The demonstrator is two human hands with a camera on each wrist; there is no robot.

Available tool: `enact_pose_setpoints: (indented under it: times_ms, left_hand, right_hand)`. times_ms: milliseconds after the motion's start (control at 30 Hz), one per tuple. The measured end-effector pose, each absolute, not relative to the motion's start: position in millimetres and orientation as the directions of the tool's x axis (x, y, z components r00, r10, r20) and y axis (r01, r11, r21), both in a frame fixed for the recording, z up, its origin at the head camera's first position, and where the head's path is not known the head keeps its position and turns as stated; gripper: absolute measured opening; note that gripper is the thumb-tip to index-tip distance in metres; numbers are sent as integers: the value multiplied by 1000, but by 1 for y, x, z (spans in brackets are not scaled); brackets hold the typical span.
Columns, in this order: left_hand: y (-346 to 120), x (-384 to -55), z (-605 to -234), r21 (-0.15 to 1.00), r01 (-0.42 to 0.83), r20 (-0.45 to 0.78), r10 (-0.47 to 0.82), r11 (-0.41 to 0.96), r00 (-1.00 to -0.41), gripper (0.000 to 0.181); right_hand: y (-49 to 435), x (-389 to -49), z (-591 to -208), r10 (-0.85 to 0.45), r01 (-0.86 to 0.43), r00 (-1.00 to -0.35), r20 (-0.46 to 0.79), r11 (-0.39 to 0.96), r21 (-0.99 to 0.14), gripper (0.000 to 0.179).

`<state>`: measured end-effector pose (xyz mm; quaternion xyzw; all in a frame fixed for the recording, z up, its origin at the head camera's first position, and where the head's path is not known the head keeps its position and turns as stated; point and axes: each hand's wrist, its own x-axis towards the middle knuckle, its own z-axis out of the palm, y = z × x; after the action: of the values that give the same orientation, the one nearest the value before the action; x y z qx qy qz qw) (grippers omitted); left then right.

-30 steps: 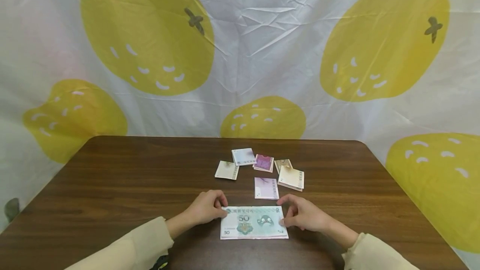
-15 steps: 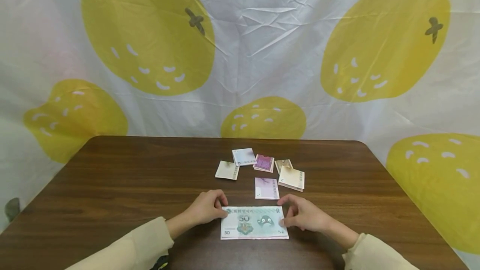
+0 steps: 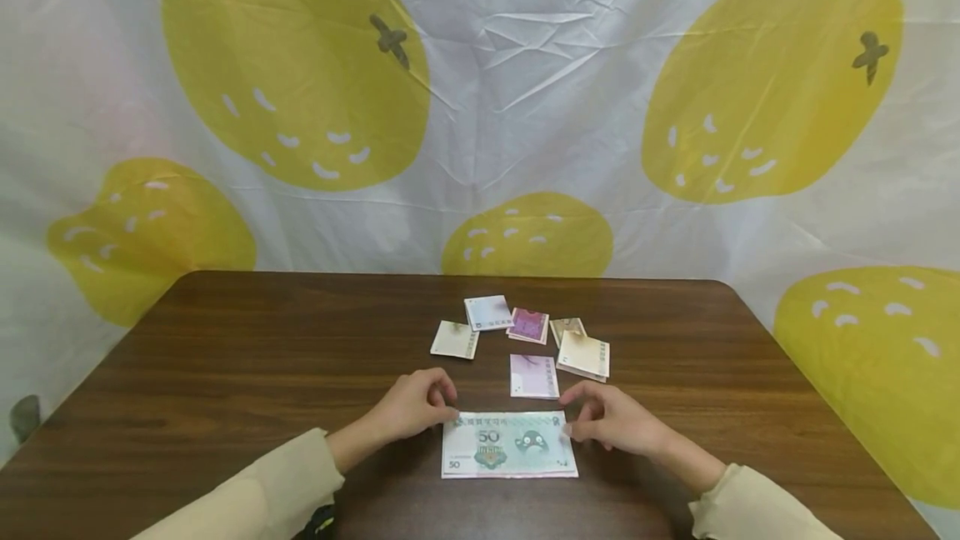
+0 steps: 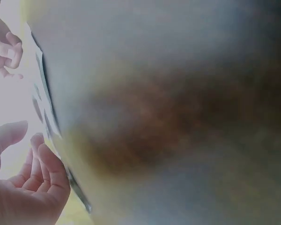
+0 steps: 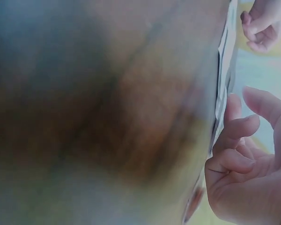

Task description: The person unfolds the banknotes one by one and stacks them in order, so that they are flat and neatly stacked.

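A play banknote [image 3: 510, 445] printed with a green 50 and a cartoon face lies flat near the table's front, with another sheet's edge showing beneath it. My left hand [image 3: 415, 403] hovers at its upper left corner, fingers loosely bent. Across from it, my right hand [image 3: 617, 419] is at the upper right corner. In the left wrist view the left hand [image 4: 30, 183] has a gap between thumb and fingers, with nothing in it. The right wrist view shows the right hand [image 5: 253, 164] likewise with thumb and index apart.
Several folded notes lie beyond the hands: a lilac one [image 3: 534, 376] nearest, a cream one [image 3: 584, 355] overlapping a brown one [image 3: 567, 328], a magenta one [image 3: 528, 326], a pale blue one [image 3: 488, 313] and a pale green one [image 3: 454, 340]. A lemon-print curtain [image 3: 525, 148] hangs behind the table [image 3: 262, 357].
Both hands have risen a little and moved off the 50 note's side edges, letting go of it. The note and the folded notes have stayed put.
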<state>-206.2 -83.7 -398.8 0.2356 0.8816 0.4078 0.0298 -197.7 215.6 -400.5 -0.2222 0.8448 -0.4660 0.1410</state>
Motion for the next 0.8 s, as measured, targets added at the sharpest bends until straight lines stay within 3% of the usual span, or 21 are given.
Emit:
enact_pose_setpoints:
  times_ms: [800]
  left_hand:
    - [-57,-224,-379,737,482,299,411,473,-861,11]
  right_hand:
    - [252,-227,-385,-281,-242,-956,89,577,-780,36]
